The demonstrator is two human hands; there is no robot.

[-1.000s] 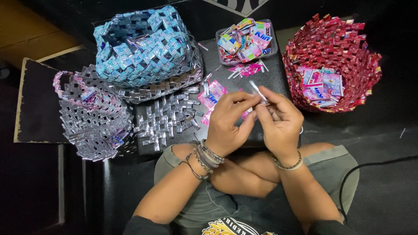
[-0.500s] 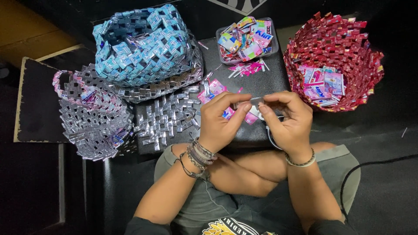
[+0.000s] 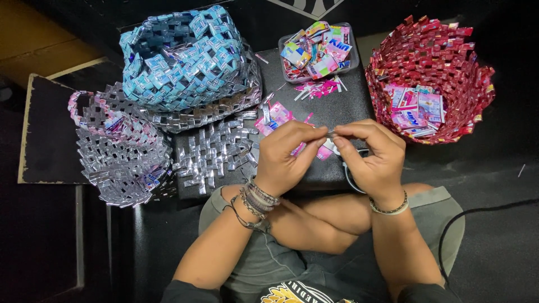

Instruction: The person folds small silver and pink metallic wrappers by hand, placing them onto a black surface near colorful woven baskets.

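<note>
Centrally, a thin folded wrapper strip (image 3: 330, 134) (light, slippery, easily creased, it seems) is pinched at its ends between the left hand (image 3: 286, 154) and right hand (image 3: 370, 154), above the black bench (image 3: 348, 106).

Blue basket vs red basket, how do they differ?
The blue basket is boxy and sits at the upper left; the red basket is round and sits at the right. Pink packets lie in the red basket; the blue basket's inside is too dark to tell. Both are woven from folded wrappers.
</note>
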